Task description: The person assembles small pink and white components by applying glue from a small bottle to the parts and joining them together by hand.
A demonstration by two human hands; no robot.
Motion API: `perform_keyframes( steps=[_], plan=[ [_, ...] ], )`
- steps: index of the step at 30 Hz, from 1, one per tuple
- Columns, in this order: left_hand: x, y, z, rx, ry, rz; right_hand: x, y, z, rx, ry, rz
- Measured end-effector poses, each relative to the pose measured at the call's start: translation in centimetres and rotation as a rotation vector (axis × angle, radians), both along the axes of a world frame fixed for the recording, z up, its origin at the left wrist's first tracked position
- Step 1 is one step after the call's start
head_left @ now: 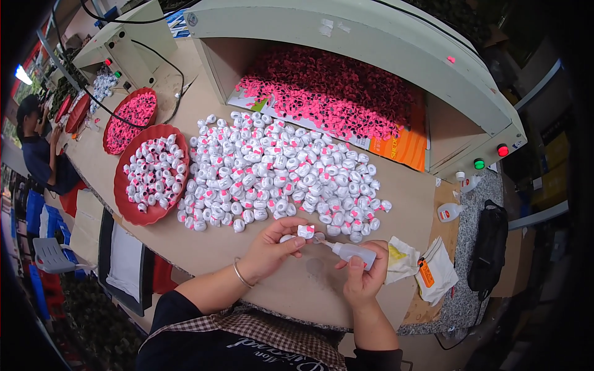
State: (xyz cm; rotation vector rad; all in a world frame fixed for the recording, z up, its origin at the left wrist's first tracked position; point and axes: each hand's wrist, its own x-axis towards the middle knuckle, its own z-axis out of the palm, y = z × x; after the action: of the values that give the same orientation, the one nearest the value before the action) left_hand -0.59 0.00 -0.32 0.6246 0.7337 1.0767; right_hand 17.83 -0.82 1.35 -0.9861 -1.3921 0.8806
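Pinching small white piece (305, 231) w/ pink patch in L hand (277, 242), w/ thumb & fingertips drawn nearly together; also showing more white by thumb, can't tell if a separate pc. Grasping translucent squeeze bottle (354, 251) in R hand (367, 275), w/ fingers curled round it & thumb along body; pointing thin nozzle (327, 243) left, v. close to piece, can't tell if touching. Holding both just in front of heap of white pieces (272, 167), over tan tabletop (396, 185). Left of heap: scalloped red bowl (143, 216) w/ more of same; behind that, another red bowl w/ pink bits. Spread inside open-fronted pale cabinet (346, 31) beyond heap: lots of pink bits (334, 99). Right of R hand: yellow-stained white cloth (401, 261).
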Motion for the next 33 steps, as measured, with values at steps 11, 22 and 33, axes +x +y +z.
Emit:
perform_keyframes(
  steps=[11,22,33],
  plan=[
    [0.13,0.01,0.40,-0.018,-0.031,0.010,-0.17,-0.04,-0.22,-0.024,0.081,-0.005],
    [0.14,0.05,0.22,-0.039,-0.058,-0.048,-0.26,0.05,-0.75,0.006,0.091,-0.023],
    [0.12,0.16,0.44,-0.043,-0.035,-0.071,-0.49,-0.02,-0.40,0.002,0.125,0.016]
  ],
)
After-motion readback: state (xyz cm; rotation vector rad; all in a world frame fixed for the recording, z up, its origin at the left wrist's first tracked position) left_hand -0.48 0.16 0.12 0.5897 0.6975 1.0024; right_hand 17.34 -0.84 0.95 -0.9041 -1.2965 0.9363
